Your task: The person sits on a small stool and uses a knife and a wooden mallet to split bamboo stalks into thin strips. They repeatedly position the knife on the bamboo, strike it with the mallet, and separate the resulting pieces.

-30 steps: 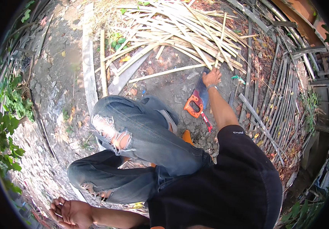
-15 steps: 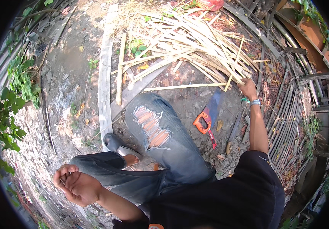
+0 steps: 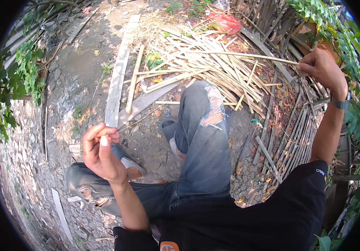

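Note:
My right hand (image 3: 324, 73) is raised at the upper right, its thumb and fingers closed on the end of a thin wooden stick (image 3: 246, 55). The stick reaches leftward above a loose pile of pale split sticks (image 3: 226, 69). My left hand (image 3: 102, 154) is lifted over my left leg. Its fingers are loosely curled and apart, and I see nothing in them. A long narrow blade with a wooden handle (image 3: 239, 168) lies on the ground right of my bent knee. The orange-handled saw does not show now; my leg covers that spot.
A long grey plank (image 3: 119, 75) and a shorter pale pole (image 3: 135, 81) lie left of the pile. Another grey board (image 3: 150, 98) slants beneath it. Many thin poles (image 3: 299, 142) lie at the right. A red plastic bag (image 3: 226, 24) sits behind the pile, and leafy vines flank both sides.
My right hand has lifted from the pile's right edge, up and rightward, with a stick in it. My left hand has moved up and right. My knees have shifted, and the saw is covered.

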The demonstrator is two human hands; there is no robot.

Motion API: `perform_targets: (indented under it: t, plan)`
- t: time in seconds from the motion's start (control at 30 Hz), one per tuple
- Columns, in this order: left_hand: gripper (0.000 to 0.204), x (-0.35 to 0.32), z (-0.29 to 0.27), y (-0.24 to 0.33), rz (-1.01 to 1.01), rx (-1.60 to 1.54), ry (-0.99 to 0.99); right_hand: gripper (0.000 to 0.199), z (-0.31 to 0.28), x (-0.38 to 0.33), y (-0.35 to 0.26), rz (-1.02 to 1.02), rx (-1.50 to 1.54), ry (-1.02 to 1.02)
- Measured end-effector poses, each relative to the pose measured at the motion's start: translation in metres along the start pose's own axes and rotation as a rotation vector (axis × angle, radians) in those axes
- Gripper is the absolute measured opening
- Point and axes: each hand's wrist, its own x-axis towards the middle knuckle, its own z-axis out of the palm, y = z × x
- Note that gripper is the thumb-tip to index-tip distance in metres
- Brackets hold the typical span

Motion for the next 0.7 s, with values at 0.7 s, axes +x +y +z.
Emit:
perform_targets:
  t: [0.7]
  plan:
    - [0.018,0.048,-0.044,-0.072,0.099,0.268,0.294,0.082,0.149,-0.054,-0.204,-0.43,1.394,-0.253]
